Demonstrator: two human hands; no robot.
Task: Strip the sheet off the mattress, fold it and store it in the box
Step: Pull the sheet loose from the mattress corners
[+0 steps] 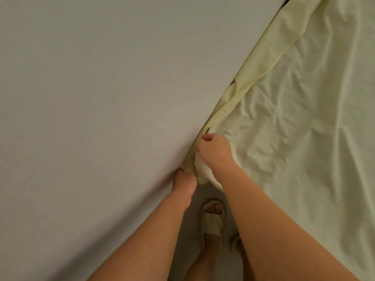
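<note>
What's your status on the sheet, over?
Right hand grips the bunched sheet corner. Left hand at the sheet's edge, grip hidden. Sheet unfolded; box not in view. No obstruction seen.

1. The sheet (294, 128) is a plain pale yellow, with creases shaded a soft grey-green.
2. The broad surface (91, 88) on the left is an even, plain grey.
3. The slipper (211, 220) is cream; the floor (203, 191) is pale grey.

Grey wall (91, 98) filling the left side. Pale slipper (212, 220) standing low in the middle on the floor (225, 260), toes showing through its open front. Second slipper (235, 243) peeking out just beside it, partly hidden.
</note>
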